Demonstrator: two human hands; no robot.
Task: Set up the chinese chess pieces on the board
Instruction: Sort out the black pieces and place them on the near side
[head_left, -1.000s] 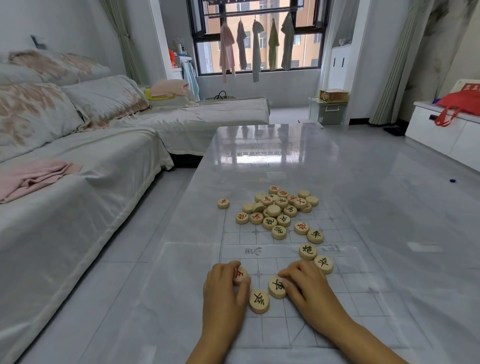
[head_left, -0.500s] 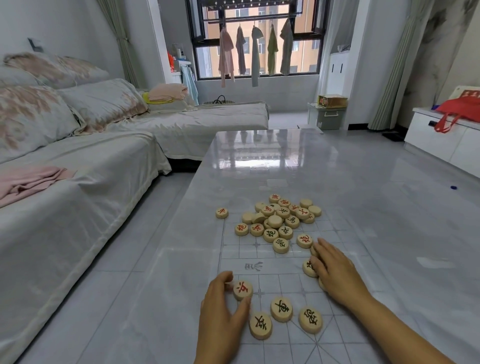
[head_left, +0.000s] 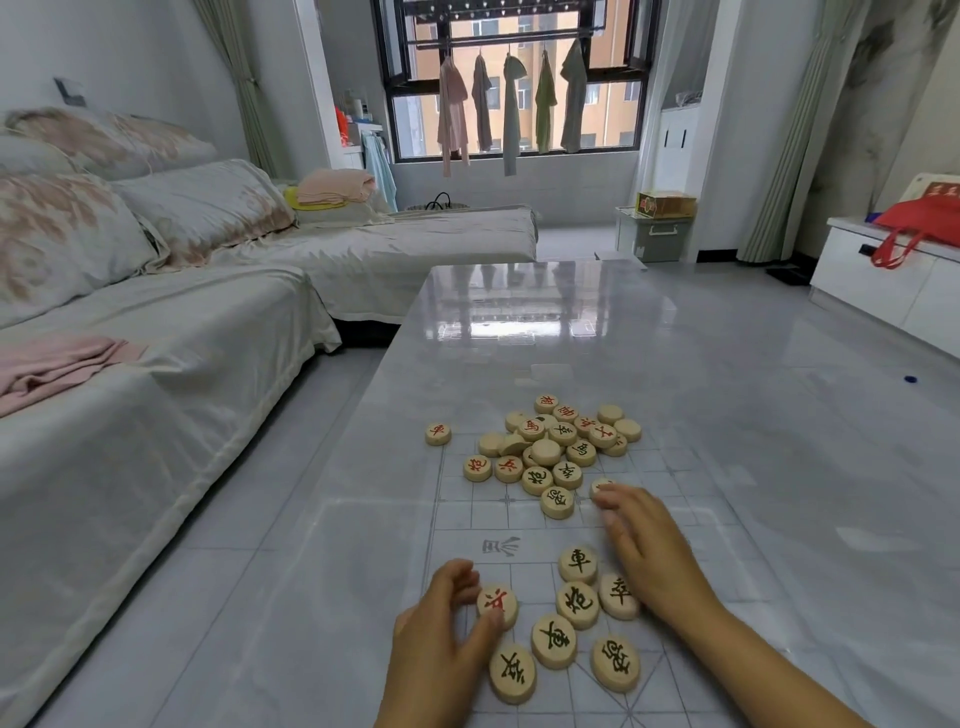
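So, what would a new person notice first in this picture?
A loose heap of round pale wooden chess pieces lies at the far end of the transparent gridded board, on a glossy grey table. Nearer, the left hand pinches a red-lettered piece, while the right hand lies flat, fingers pointing at the heap.

Soft daylight enters through the far window (head_left: 511, 98) and glares off the glossy bench (head_left: 519, 322) — shadows faint. Wide-angle distortion bends the edges; the right hand's fingertips (head_left: 605, 501) blur slightly.
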